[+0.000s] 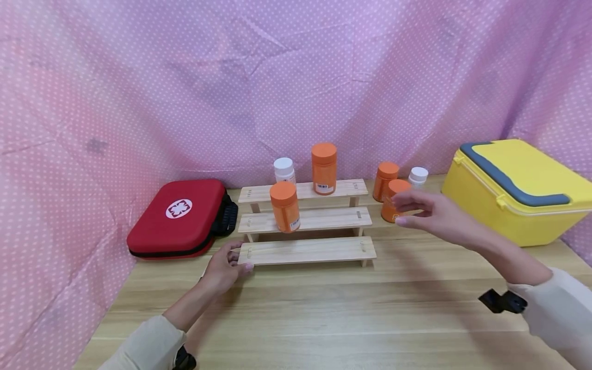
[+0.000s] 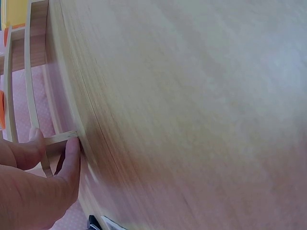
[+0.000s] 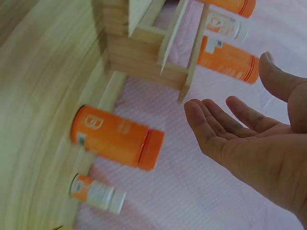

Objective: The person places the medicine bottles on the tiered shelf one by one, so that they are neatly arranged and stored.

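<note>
A three-tier wooden shelf (image 1: 310,251) stands on the table. My left hand (image 1: 222,270) grips the left end of its lowest tier; in the left wrist view, thumb and fingers pinch the wood. On the top tier are a white bottle (image 1: 284,170) and an orange bottle (image 1: 324,169); another orange bottle (image 1: 285,208) sits on the middle tier. My right hand (image 1: 435,216) hovers right of the shelf, fingers loosely bent and holding nothing. Behind it stand an orange bottle (image 1: 390,209), partly covered, a second orange bottle (image 1: 384,184) and a white-capped bottle (image 1: 418,177).
Left of the shelf lies a red first-aid case (image 1: 178,221) with a black handle. A yellow box (image 1: 509,205) with a grey handle stands at the right. A pink dotted curtain (image 1: 296,77) hangs behind the wooden table (image 1: 314,318).
</note>
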Demonstrator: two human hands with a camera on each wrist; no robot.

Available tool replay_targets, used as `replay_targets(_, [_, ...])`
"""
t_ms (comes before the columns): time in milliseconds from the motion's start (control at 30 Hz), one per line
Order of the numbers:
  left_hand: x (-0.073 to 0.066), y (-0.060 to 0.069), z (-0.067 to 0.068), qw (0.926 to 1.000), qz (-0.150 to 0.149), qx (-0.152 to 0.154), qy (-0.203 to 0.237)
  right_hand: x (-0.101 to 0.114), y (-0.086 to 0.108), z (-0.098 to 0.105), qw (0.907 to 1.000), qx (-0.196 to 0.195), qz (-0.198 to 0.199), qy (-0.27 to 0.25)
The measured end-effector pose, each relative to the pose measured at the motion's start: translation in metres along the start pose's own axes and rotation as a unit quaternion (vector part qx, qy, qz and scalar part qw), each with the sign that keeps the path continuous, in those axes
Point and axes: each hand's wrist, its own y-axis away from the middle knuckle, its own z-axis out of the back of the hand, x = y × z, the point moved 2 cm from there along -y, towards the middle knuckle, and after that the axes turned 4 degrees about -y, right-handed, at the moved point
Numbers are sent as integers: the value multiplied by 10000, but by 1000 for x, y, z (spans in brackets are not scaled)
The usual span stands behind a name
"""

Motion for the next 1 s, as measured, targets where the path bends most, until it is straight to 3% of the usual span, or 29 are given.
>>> replay_targets(233, [0,0,0,10000,28,7,-26,-28,10,16,9981,-572,-186,151])
replay_targets(333, [0,0,0,10000,41,2,22,-35,8,22,9950,-956,-167,257])
replay_targets(433, [0,0,0,10000,41,-4,57,-42,3,28,9930,-1091,-309,327])
replay_targets(667, [0,0,-1,10000,5,-38,34,-58,-19,31,9902,-943,-940,427])
replay_targets(1000, [0,1,-1,10000,-55,-64,20,-74,-47,24,9940,-425,-1003,90])
